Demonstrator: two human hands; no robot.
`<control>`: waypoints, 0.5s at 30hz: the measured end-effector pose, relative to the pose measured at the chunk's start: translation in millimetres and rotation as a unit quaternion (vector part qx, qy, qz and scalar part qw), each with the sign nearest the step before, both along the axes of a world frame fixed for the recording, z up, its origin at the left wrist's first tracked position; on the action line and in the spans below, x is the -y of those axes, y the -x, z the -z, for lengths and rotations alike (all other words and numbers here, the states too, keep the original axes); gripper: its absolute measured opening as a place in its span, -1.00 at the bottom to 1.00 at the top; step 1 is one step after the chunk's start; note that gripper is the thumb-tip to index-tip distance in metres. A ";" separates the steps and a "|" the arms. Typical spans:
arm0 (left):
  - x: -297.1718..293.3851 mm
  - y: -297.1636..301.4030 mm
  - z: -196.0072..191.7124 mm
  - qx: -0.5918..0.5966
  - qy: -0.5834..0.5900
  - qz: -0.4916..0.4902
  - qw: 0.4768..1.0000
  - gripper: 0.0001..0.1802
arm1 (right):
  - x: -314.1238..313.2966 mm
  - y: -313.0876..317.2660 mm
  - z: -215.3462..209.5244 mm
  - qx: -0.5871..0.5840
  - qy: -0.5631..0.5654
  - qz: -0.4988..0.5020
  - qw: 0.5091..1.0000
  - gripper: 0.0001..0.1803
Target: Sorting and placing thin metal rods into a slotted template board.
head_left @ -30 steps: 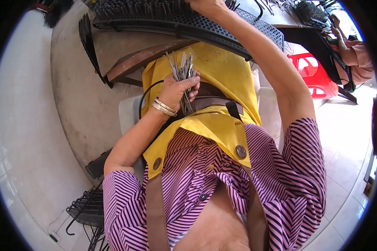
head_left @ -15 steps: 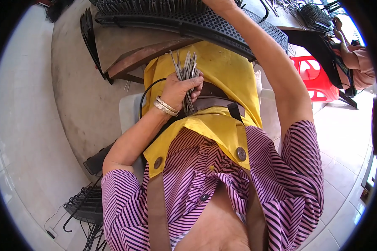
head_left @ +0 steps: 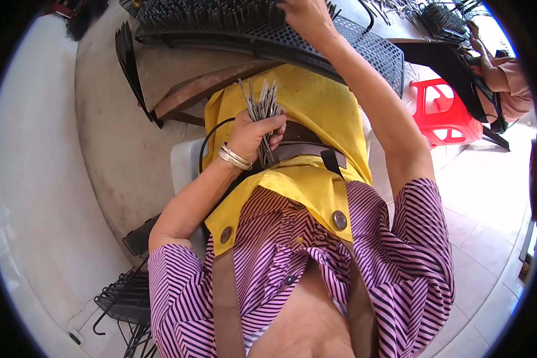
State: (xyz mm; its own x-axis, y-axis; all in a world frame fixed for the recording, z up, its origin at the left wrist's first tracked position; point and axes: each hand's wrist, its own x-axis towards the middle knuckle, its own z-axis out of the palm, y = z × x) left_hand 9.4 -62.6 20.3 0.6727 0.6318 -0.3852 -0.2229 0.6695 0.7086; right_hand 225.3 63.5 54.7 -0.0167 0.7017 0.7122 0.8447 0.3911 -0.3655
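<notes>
My left hand (head_left: 253, 136) is closed around a bundle of thin grey metal rods (head_left: 261, 102). The bundle stands nearly upright over my lap, its loose ends fanning out above my fist and poking out below it. My right arm reaches forward, and my right hand (head_left: 309, 22) is at the top edge of the view, over a black perforated tray (head_left: 367, 55). Its fingers look curled together beside a dense mass of dark upright rods (head_left: 211, 15) on the tray. Whatever they pinch is too small to make out.
A yellow apron (head_left: 316, 89) covers my lap. Black wire racks (head_left: 125, 298) stand at lower left, and dark strips (head_left: 127, 62) hang at the table's left. On the right are a red plastic stool (head_left: 444, 113) and another person's arm (head_left: 489, 68) near a wire basket (head_left: 441, 21).
My right hand has come down slightly into view, showing more of its fingers by the upright rods. The left hand keeps its hold on the bundle. The whole view has shifted a little.
</notes>
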 end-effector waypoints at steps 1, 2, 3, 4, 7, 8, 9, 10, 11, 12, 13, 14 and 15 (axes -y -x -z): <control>0.5 -0.1 -0.6 0.000 0.000 0.000 1.000 -0.80 | 0.8 1.9 2.0 0.067 0.059 0.000 0.996 -0.86; 0.2 0.3 -0.6 -0.001 -0.002 0.002 1.000 -0.80 | 2.5 4.9 0.3 0.134 0.118 -0.001 0.984 -0.85; -0.1 0.7 -0.5 0.002 -0.005 0.001 1.000 -0.80 | 8.7 8.4 1.5 0.135 0.144 -0.003 0.980 -0.80; -0.4 0.3 -0.7 0.004 -0.007 0.000 1.000 -0.80 | 20.3 6.4 2.0 0.146 0.128 0.029 0.981 -0.77; -0.6 1.4 -1.9 0.010 -0.021 -0.015 1.000 -0.84 | 72.9 21.4 -1.8 -0.035 0.208 -0.004 0.978 -0.68; -1.1 0.2 -2.7 0.010 -0.018 -0.013 1.000 -0.84 | 88.4 22.8 -0.1 -0.225 0.293 -0.053 0.928 -0.62; -1.8 0.2 -3.3 0.019 -0.017 -0.010 1.000 -0.84 | 102.0 29.4 -1.4 -0.227 0.296 -0.054 0.926 -0.62; -0.8 1.0 -3.9 0.028 -0.015 -0.008 0.999 -0.85 | 114.4 36.6 -3.4 -0.318 0.376 -0.113 0.863 -0.62; -0.8 0.6 -5.8 0.027 -0.013 -0.006 1.000 -0.85 | 122.2 40.7 -5.2 -0.404 0.443 -0.166 0.783 -0.61; -0.6 0.4 -7.7 0.032 -0.024 0.007 0.999 -0.85 | 127.3 46.7 3.1 -0.452 0.436 -0.189 0.755 -0.73; 0.0 0.1 -8.4 0.036 -0.035 0.018 0.999 -0.86 | 131.4 48.7 1.8 -0.454 0.436 -0.188 0.754 -0.73; -0.2 0.3 -7.1 0.056 -0.037 0.027 0.997 -0.89 | 134.0 50.9 -1.0 -0.462 0.429 -0.186 0.753 -0.79; -0.1 0.6 -6.8 0.055 -0.036 0.026 0.997 -0.89 | 136.2 53.0 -4.1 -0.471 0.421 -0.185 0.753 -0.84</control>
State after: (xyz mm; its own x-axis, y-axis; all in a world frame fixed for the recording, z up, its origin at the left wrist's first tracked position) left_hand 8.8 -62.5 27.1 0.7417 0.6177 -0.2613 -0.2682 0.6302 0.7287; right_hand 172.4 -72.7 58.7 -0.0885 0.9823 -0.1649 -0.0539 -0.1700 -0.9840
